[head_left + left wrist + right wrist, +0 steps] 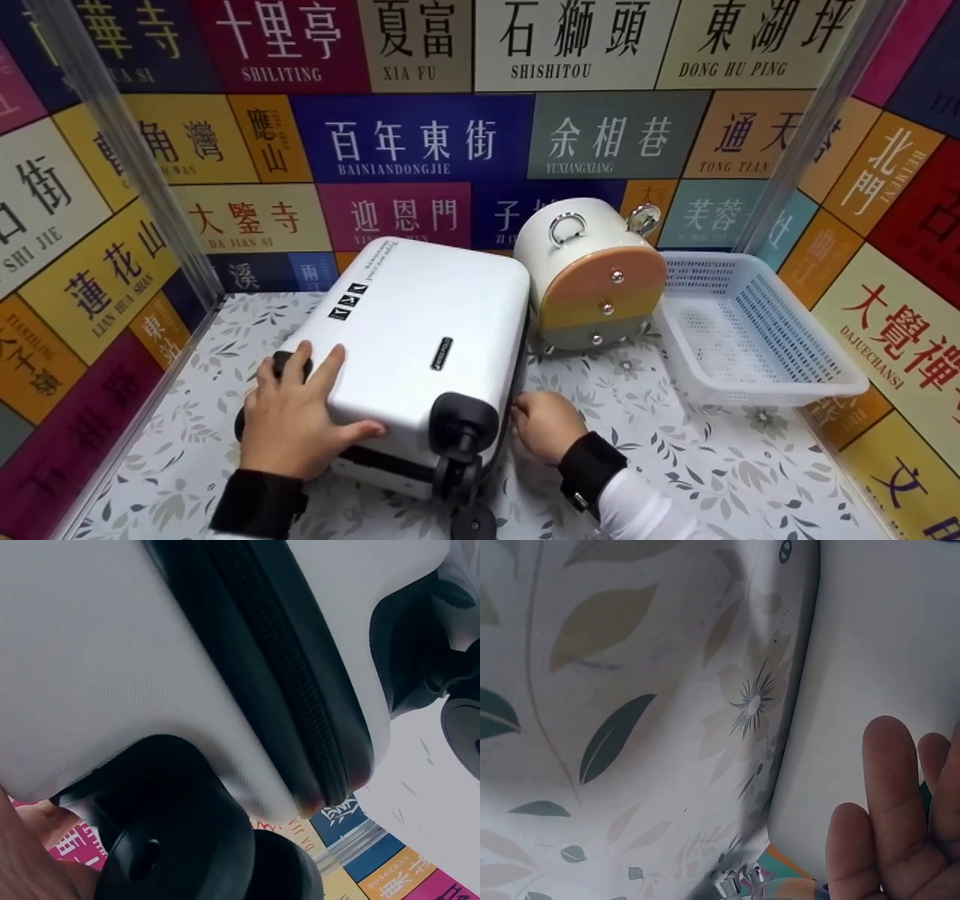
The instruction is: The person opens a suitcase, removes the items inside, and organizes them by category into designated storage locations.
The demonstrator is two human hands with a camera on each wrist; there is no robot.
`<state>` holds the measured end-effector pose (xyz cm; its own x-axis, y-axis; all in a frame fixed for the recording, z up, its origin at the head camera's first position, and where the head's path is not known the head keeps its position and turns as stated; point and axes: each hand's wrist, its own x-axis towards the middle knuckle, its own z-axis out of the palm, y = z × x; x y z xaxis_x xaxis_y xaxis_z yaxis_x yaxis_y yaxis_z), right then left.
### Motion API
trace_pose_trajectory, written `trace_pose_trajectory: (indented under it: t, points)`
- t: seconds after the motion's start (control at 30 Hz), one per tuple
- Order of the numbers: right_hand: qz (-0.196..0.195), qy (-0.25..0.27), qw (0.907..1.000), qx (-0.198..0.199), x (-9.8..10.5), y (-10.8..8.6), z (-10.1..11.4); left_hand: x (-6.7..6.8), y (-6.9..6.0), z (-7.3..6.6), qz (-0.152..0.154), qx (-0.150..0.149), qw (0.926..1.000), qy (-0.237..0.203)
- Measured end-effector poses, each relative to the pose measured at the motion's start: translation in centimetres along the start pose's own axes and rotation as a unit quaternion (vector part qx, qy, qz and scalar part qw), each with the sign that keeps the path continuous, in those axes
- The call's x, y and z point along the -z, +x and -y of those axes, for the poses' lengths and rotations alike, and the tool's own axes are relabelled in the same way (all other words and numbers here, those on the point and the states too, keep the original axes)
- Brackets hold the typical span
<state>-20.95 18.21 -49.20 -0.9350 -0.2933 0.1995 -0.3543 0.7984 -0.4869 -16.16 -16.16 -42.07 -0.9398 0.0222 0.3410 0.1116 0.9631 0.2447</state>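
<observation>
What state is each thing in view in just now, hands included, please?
Suitcase, lying down.
Zipper, closed along the stretch in the left wrist view; the rest unclear.
Left hand, resting on the suitcase, fingers spread.
Right hand, at the suitcase's side, fingers curled; whether it pinches anything is unclear.
Round box, upright, front shut.
Basket, upright, open-topped.

Qtys: 1 suitcase (431, 315), 1 drawer box (581, 292) w/ 3 knobs (607, 309), 1 bskt (784, 394), 2 hands (292, 420) & 2 wristbands (259, 502).
</observation>
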Motion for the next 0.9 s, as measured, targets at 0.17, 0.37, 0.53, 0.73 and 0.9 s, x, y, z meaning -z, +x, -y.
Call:
trace_pose_trajectory:
  t: [0.17, 0.37, 0.53, 0.73, 0.9]
  points:
    - [-0.006, 0.002, 0.9999, 0.010, 0.4, -0.6, -0.3, -0.5, -0.2, -1.3, -0.021, 0.013, 0.9997, 0.001]
    - [-0.024, -0.003, 0.9996, -0.015, 0.7, -0.9, -0.8, -0.9, -0.7, -3.6, -0.002, 0.053, 0.9986, 0.003]
    - [-0.018, -0.008, 0.9991, -0.038, 0.7, -0.6, -1.4, -0.2, -0.3, -3.8, 0.043, 0.056, 0.9975, 0.001]
    - [-0.018, -0.011, 0.9995, -0.024, 0.6, -0.5, -1.6, 0.6, 0.2, -2.1, 0.080, 0.064, 0.9945, -0.023]
    - [-0.028, -0.006, 0.9993, -0.022, 0.7, -0.8, -1.6, 0.4, 0.0, -2.2, 0.088, 0.064, 0.9941, 0.001]
